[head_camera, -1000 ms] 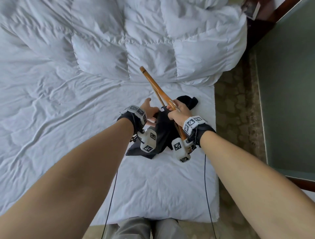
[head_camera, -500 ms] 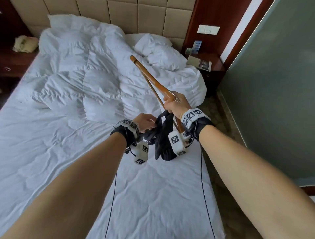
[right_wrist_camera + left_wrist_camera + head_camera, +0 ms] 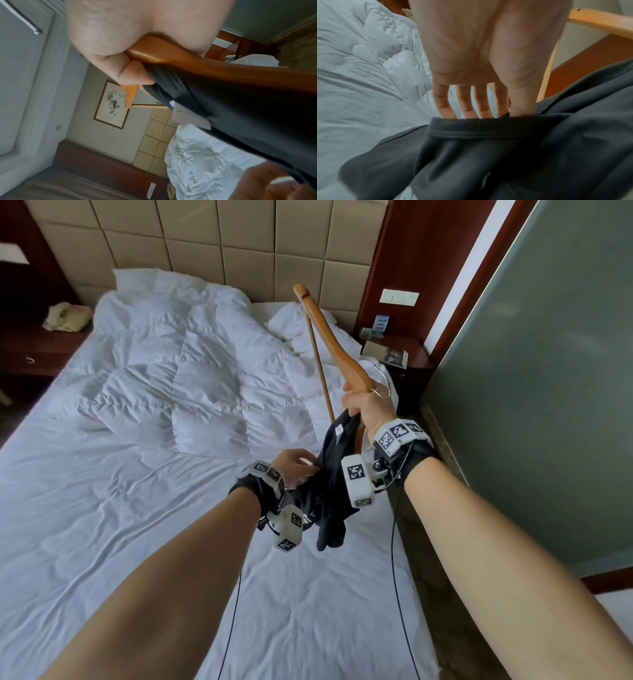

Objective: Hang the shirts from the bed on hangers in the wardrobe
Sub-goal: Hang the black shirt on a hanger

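While right hand clenches wooden hanger at neck above bed, left hand pinches hem of black shirt draped from hanger's lower arm.

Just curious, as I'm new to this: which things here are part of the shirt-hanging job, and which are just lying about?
In use:
black shirt
wooden hanger
left hand
right hand
bed

Lying about:
duvet
pillow
nightstand

Bare forearms — black wrist straps, white marker-coded blocks, thin black cables.
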